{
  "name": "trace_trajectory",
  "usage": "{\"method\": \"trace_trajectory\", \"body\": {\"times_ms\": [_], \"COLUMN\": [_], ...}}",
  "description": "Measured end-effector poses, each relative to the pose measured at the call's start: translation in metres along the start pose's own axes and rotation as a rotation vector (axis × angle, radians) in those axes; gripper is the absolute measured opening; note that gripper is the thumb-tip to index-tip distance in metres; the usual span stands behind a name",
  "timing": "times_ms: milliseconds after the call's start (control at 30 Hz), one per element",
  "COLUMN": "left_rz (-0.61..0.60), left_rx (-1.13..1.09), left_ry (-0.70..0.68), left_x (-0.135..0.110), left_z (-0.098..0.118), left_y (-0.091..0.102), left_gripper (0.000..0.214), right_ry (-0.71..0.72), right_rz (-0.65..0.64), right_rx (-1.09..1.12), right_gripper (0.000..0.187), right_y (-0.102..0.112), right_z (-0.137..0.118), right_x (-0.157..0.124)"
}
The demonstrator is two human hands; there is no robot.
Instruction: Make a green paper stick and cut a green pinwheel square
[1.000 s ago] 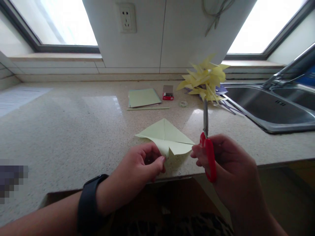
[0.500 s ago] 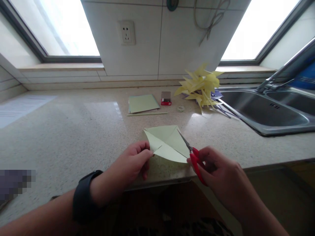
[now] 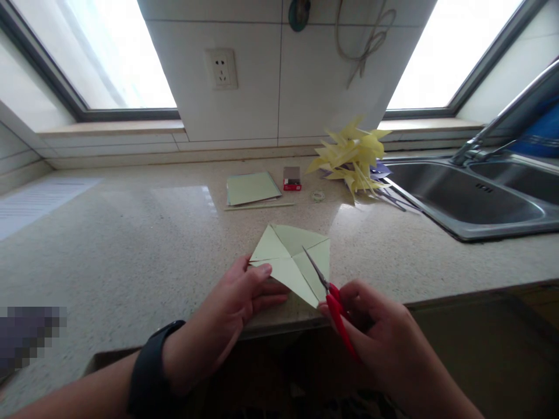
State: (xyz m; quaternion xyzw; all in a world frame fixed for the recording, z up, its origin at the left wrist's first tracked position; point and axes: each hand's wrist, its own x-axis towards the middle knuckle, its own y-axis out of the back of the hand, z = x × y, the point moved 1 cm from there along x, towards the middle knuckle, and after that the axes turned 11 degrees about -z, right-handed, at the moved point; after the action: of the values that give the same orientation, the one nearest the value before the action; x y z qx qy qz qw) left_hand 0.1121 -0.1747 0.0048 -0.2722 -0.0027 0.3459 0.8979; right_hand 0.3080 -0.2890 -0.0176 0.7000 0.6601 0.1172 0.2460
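Observation:
A pale green square of paper (image 3: 301, 238), with crease lines or cuts running from its corners toward the middle, is held over the counter's front edge. My left hand (image 3: 244, 302) pinches its left corner, thumb on top and fingers underneath. In my right hand (image 3: 371, 317) are red-handled scissors (image 3: 334, 302). Their blades look closed and lie over the right part of the sheet, tips pointing up and left. My right fingertips also touch the sheet's near corner.
Behind the paper lie a stack of coloured sheets (image 3: 253, 188), a thin stick (image 3: 259, 206), a small red box (image 3: 292, 179) and a tape roll (image 3: 318, 196). Yellow paper pinwheels (image 3: 353, 154) rest beside the steel sink (image 3: 463, 203). A printed sheet (image 3: 43, 201) lies at far left.
The paper has turned and come slightly nearer, its near corner now pointing toward me. My left fingers have stretched out beneath it. The scissors have moved down and left with my right hand.

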Motion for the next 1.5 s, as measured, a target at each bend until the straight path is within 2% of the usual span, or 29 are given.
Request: {"method": "trace_trajectory", "body": {"times_ms": [133, 300, 467, 567, 700, 767, 967, 1100, 1200, 1500], "left_rz": [-0.02, 0.017, 0.058, 0.064, 0.057, 0.068, 0.1, 0.082, 0.071, 0.059], "left_rx": [0.149, 0.354, 0.411, 0.418, 0.392, 0.358, 0.151, 0.053, 0.043, 0.126], "left_ry": [0.074, 0.236, 0.298, 0.284, 0.241, 0.213, 0.108, 0.071, 0.08, 0.06], "left_x": [-0.001, 0.007, 0.009, 0.01, 0.012, 0.012, 0.007, 0.005, 0.005, 0.006], "left_z": [-0.002, 0.002, 0.007, 0.008, 0.006, 0.004, 0.001, 0.0, -0.001, -0.002], "left_y": [0.002, 0.005, -0.002, -0.002, 0.002, 0.004, 0.006, 0.006, 0.006, 0.007], "left_gripper": [0.038, 0.022, 0.009, 0.008, 0.01, 0.01, 0.011, 0.014, 0.016, 0.023], "right_ry": [-0.001, -0.002, 0.012, 0.005, 0.011, 0.03, 0.05, 0.034, 0.04, 0.033], "right_rz": [-0.008, -0.064, -0.088, -0.067, 0.13, 0.189, 0.066, 0.042, 0.017, -0.016], "right_rx": [0.074, 0.224, 0.339, 0.337, 0.134, 0.066, 0.193, 0.325, 0.423, 0.495], "right_gripper": [0.022, 0.023, 0.025, 0.028, 0.029, 0.029, 0.025, 0.026, 0.03, 0.033], "right_y": [-0.007, -0.014, -0.017, -0.014, -0.004, 0.0, -0.003, -0.01, -0.014, -0.018], "right_z": [-0.003, -0.008, -0.01, -0.01, -0.011, -0.011, -0.012, -0.017, -0.022, -0.026], "right_x": [0.001, 0.006, 0.008, 0.007, 0.009, 0.013, 0.025, 0.025, 0.025, 0.028]}}
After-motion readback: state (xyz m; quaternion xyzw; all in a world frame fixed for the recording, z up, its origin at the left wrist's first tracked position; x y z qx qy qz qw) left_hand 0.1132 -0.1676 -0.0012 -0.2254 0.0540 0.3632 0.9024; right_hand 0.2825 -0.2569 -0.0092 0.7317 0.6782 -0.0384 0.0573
